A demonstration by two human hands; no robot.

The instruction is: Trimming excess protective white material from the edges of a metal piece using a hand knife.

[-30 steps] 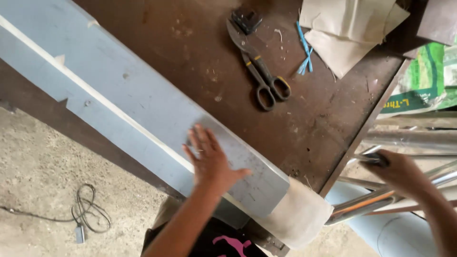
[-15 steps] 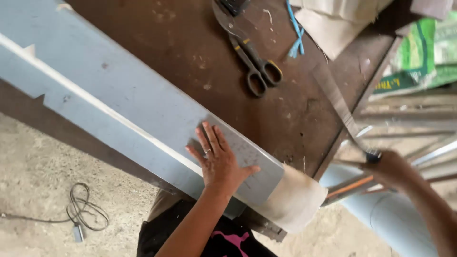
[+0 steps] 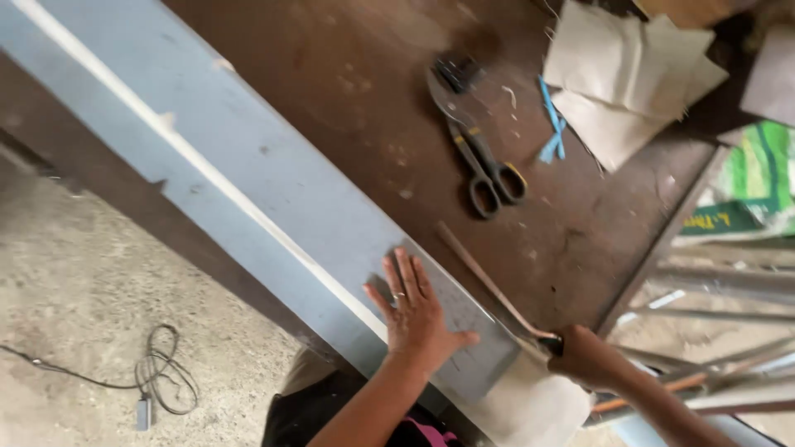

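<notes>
A long grey-blue sheet-metal strip (image 3: 248, 190) lies diagonally along the near edge of a dark brown workbench (image 3: 348, 91). My left hand (image 3: 416, 314) presses flat on the strip's near end, fingers spread. My right hand (image 3: 590, 358) grips the dark handle of a long thin flat blade (image 3: 484, 281), which lies along the strip's inner edge on the bench. A pale cloth or paper piece (image 3: 538, 410) hangs off the strip's end beneath my right hand.
Tin snips (image 3: 480, 157) with dark handles lie on the bench, beside blue scraps (image 3: 552, 132) and beige sheets (image 3: 621, 83). Metal bars (image 3: 729, 290) and a green bag (image 3: 754, 190) sit at right. A cable (image 3: 157, 381) lies on the concrete floor.
My right hand swung the blade from off the bench's right side down onto the bench, beside the strip. My left hand stayed pressed on the strip.
</notes>
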